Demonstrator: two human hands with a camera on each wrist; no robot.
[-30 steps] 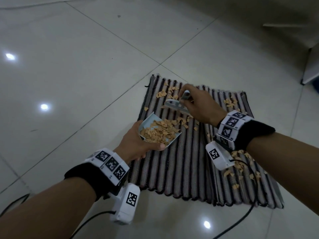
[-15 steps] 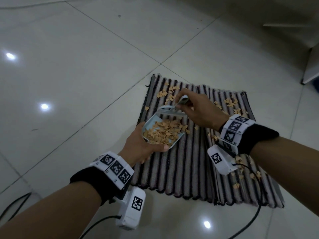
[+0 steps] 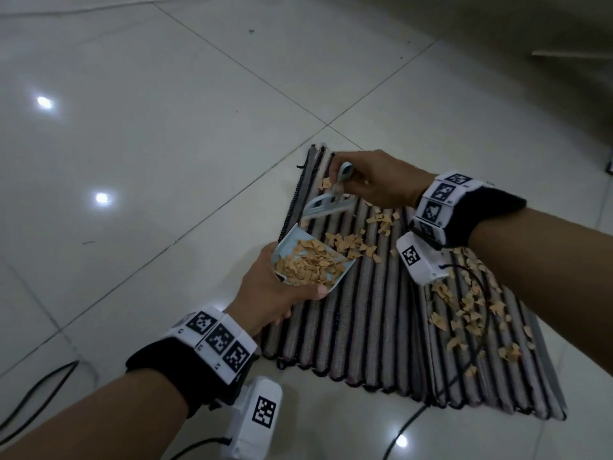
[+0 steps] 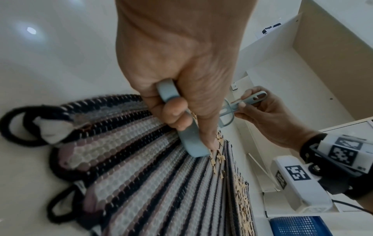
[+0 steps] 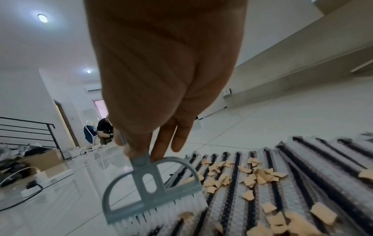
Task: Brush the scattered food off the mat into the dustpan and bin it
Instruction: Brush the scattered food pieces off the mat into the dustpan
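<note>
A striped mat (image 3: 374,327) lies on the tiled floor, strewn with tan food pieces (image 3: 464,307). My left hand (image 3: 275,290) grips the light blue dustpan (image 3: 308,260) by its handle (image 4: 167,91) at the mat's left edge; the pan is heaped with food pieces. My right hand (image 3: 378,184) pinches the handle of a small grey brush (image 3: 328,207), whose bristles (image 5: 161,214) sit on the mat just beyond the pan. A loose pile of pieces (image 3: 351,244) lies at the pan's lip.
Glossy white floor tiles (image 3: 166,127) surround the mat. Black cables (image 3: 36,390) trail at the near left and under my right wrist. A blue crate (image 4: 298,226) and white furniture (image 4: 302,63) stand to the right. Another person (image 5: 104,129) sits far off.
The brush swept pieces toward the pan, then lifted back toward the mat's far left corner. The view has shifted, so mat and hands sit more to the right.
</note>
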